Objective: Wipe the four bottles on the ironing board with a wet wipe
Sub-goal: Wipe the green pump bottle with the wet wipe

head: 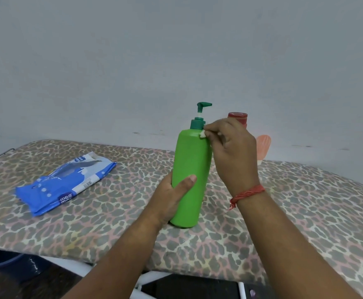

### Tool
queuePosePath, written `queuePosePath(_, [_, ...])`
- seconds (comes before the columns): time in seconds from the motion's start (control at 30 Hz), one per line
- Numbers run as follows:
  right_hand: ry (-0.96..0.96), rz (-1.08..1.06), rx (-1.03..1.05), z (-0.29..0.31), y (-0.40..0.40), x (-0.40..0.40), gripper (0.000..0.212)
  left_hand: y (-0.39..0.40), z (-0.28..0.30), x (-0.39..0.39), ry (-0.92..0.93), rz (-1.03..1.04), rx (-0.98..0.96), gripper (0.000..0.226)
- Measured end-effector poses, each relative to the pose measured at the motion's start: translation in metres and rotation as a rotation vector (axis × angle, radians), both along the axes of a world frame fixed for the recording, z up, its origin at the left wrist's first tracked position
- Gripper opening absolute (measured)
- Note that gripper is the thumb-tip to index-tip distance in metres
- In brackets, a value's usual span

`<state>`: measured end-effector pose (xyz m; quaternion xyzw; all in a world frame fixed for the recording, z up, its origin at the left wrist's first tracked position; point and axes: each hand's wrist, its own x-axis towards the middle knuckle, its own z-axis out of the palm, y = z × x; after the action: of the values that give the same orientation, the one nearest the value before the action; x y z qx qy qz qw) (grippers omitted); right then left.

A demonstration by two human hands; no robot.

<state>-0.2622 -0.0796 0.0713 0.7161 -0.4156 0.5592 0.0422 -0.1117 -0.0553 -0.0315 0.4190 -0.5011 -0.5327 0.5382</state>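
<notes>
- Two hands work on one green pump bottle [190,173], which stands upright near the middle of the leopard-print ironing board [111,223].
- Our left hand [172,199] grips the lower body of the bottle, thumb across the front and fingers wrapped behind.
- Our right hand [232,147], a red thread band [246,194] at its wrist, pinches a small white wet wipe [202,134] and presses it to the bottle's shoulder, just below the dark green pump collar [197,123].
- Behind the right hand we see a red-capped bottle [238,117], mostly hidden, and beside it a pink object [263,145] whose nature we cannot tell.
- Left of the green bottle, well apart, a blue wipes pack [66,183] lies flat on the board.
</notes>
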Motion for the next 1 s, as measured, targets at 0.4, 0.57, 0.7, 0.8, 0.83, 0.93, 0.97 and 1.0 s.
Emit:
queuePosePath(0.4, [0.141, 0.197, 0.178, -0.068, 0.025, 0.007, 0.010, -0.008, 0.002, 0.002, 0.159, 0.155, 0.041, 0.086])
queuePosePath(0.57, [0.237, 0.335, 0.213, -0.089, 0.034, 0.000, 0.008, -0.015, 0.004, 0.006, 0.295, 0.280, 0.124, 0.089])
queuePosePath(0.7, [0.257, 0.338, 0.167, -0.090, 0.037, 0.008, 0.009, -0.016, 0.005, 0.008, 0.430, 0.319, 0.179, 0.074])
queuePosePath(0.8, [0.205, 0.300, 0.106, -0.090, 0.037, 0.013, 0.010, -0.018, 0.007, 0.014, 0.570, 0.309, 0.245, 0.069])
queuePosePath(0.83, [0.165, 0.270, 0.101, -0.090, 0.035, 0.013, 0.011, -0.019, 0.007, 0.016, 0.618, 0.321, 0.256, 0.067])
queuePosePath(0.93, [0.147, 0.245, 0.105, -0.091, 0.036, 0.012, 0.009, -0.021, 0.007, 0.020, 0.695, 0.342, 0.253, 0.065])
queuePosePath(0.97, [0.193, 0.276, 0.095, -0.091, 0.038, 0.014, 0.008, -0.021, 0.007, 0.020, 0.708, 0.329, 0.257, 0.067])
queuePosePath(1.0, [0.259, 0.316, 0.076, -0.092, 0.041, 0.017, 0.007, -0.022, 0.007, 0.020, 0.721, 0.310, 0.266, 0.069])
